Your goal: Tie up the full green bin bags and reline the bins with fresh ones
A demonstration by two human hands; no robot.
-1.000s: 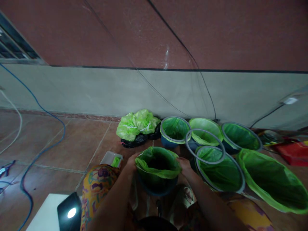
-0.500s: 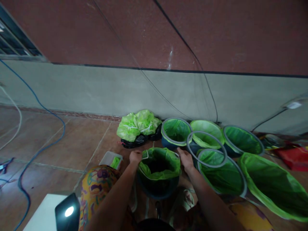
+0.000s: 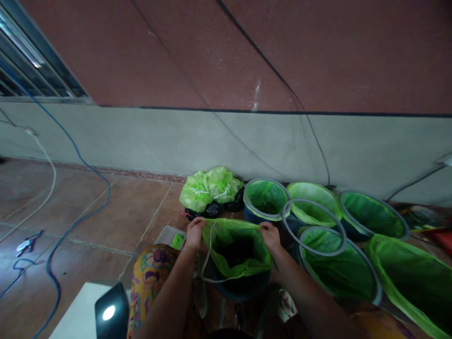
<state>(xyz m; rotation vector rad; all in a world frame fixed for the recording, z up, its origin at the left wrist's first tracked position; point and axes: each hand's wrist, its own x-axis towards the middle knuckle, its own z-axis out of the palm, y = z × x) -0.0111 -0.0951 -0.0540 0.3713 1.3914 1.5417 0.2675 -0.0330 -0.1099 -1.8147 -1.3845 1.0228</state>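
Between my knees stands a dark bin (image 3: 243, 289) with a green drawstring bag (image 3: 243, 270) lining it; the inside is dark. My left hand (image 3: 195, 234) pinches the bag's far left edge, and my right hand (image 3: 270, 235) grips its far right edge. Between them the edge is stretched nearly straight, raised above the bin. A white drawstring (image 3: 209, 249) hangs in a loose loop on the left side of the bag.
Lined bins (image 3: 266, 200) stand along the wall and to my right, with a loose grey ring (image 3: 313, 252) resting across two. Tied green bags (image 3: 208, 188) lie on black ones. A box (image 3: 167, 237) sits left; a phone (image 3: 112, 313) lies nearer. A blue cable (image 3: 52, 263) crosses the floor.
Both hands have pulled the bag's far edge taut and higher. The drawstring has slipped into a larger loop at the left. My view has turned slightly left.
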